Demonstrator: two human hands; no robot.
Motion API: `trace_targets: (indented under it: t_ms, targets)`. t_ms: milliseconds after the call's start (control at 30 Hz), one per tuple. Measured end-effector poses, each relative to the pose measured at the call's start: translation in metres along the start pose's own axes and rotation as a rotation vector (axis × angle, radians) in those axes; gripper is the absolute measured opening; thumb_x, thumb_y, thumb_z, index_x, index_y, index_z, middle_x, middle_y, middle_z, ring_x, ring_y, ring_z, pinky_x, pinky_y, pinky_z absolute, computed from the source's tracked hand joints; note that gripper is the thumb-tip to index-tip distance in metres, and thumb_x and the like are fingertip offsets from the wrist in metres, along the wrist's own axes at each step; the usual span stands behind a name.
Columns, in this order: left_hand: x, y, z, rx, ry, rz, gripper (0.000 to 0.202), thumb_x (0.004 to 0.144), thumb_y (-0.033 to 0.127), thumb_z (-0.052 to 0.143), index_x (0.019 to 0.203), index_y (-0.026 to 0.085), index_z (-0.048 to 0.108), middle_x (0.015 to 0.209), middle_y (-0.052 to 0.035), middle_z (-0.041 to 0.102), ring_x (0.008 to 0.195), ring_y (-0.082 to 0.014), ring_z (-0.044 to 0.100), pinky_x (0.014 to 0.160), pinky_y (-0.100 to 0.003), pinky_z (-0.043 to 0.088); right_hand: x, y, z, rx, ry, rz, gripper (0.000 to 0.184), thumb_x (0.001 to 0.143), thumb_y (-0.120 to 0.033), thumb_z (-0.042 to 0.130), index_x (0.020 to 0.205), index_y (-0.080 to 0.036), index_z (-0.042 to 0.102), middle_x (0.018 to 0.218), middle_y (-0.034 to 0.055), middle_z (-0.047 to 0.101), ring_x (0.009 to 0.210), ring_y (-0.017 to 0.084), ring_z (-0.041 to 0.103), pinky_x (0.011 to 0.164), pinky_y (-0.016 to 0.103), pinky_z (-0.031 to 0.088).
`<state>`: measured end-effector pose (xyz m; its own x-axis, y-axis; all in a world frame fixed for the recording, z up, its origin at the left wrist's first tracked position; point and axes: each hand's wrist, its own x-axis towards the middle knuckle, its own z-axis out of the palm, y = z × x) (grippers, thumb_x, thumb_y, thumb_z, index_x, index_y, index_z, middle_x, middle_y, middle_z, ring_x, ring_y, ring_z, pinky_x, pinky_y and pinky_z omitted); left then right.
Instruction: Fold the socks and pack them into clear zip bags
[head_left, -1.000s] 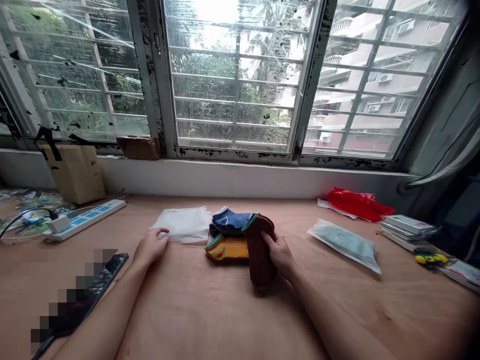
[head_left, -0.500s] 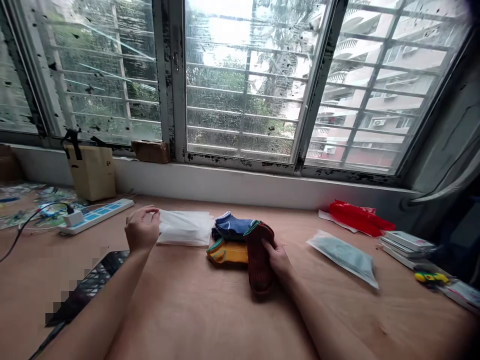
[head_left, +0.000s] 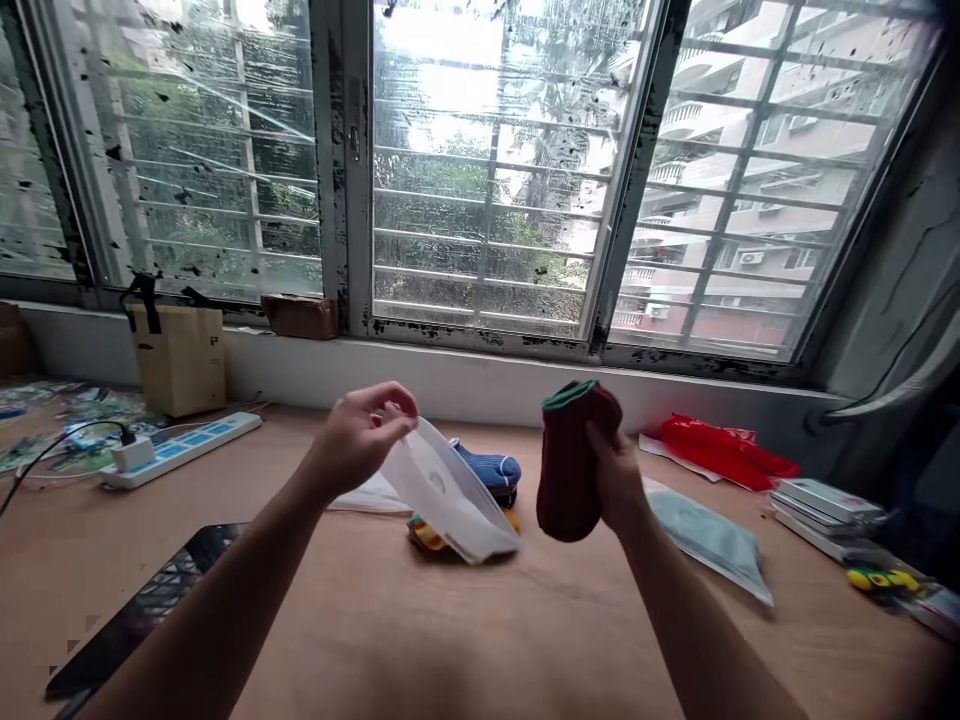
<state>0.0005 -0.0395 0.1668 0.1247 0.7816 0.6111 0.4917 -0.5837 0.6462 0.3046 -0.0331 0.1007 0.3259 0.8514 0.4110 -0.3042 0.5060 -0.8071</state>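
Head view: your left grip [head_left: 358, 437] pinches a plastic bag [head_left: 450, 497]; your right grip [head_left: 613, 470] wraps a red sock [head_left: 566, 475], both above the table [head_left: 450, 640].

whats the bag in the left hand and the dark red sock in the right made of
The bag pinched by the left hand: thin plastic film, it seems, translucent and slightly glossy, hanging limp. The dark red sock in the right hand: soft knitted fabric, matt, bending in the grip; fibre unclear.
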Motion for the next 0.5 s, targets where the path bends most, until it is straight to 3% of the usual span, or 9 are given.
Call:
trace_targets:
  t_ms: [133, 233, 367, 500]
  targets:
    - [0.009, 0.016, 0.026, 0.021, -0.287, 0.045, 0.011, 0.074, 0.025, 0.058, 0.075, 0.018, 0.066, 0.073, -0.0007, 0.067, 0.067, -0.0161, 0.059, 0.059, -0.023, 0.045, 0.017, -0.056, 0.020, -0.056, 0.047, -0.279, 0.041, 0.074, -0.048, 0.076, 0.102, -0.020, 0.069, 0.093, 0.0028, 0.075, 0.082, 0.021, 0.071, 0.069, 0.034, 0.059]
    - [0.009, 0.023, 0.040, 0.060, -0.384, 0.110, 0.017, 0.072, 0.014, 0.051, 0.071, 0.019, 0.067, 0.072, -0.0001, 0.069, 0.068, -0.0157, 0.060, 0.061, -0.023, 0.044, 0.015, -0.078, 0.030, -0.109, 0.030, -0.372, 0.035, 0.077, -0.046, 0.075, 0.100, -0.021, 0.070, 0.089, 0.0024, 0.074, 0.078, 0.019, 0.070, 0.065, 0.031, 0.058]
    - [0.004, 0.021, 0.049, 0.124, -0.538, 0.190, 0.028, 0.071, 0.008, 0.048, 0.059, 0.021, 0.070, 0.073, -0.0007, 0.070, 0.069, -0.0158, 0.061, 0.065, -0.024, 0.044, 0.006, -0.078, 0.039, -0.169, -0.021, -0.413, 0.030, 0.077, -0.043, 0.075, 0.097, -0.021, 0.071, 0.085, 0.0012, 0.073, 0.076, 0.018, 0.067, 0.064, 0.028, 0.056]
    - [0.000, 0.009, 0.053, 0.174, -0.612, 0.155, 0.033, 0.071, 0.009, 0.050, 0.063, 0.027, 0.076, 0.073, -0.0006, 0.072, 0.071, -0.0196, 0.064, 0.065, -0.026, 0.044, 0.003, -0.064, 0.049, -0.217, -0.133, -0.395, 0.030, 0.079, -0.045, 0.072, 0.096, -0.021, 0.071, 0.083, 0.0007, 0.072, 0.076, 0.018, 0.065, 0.065, 0.028, 0.055]
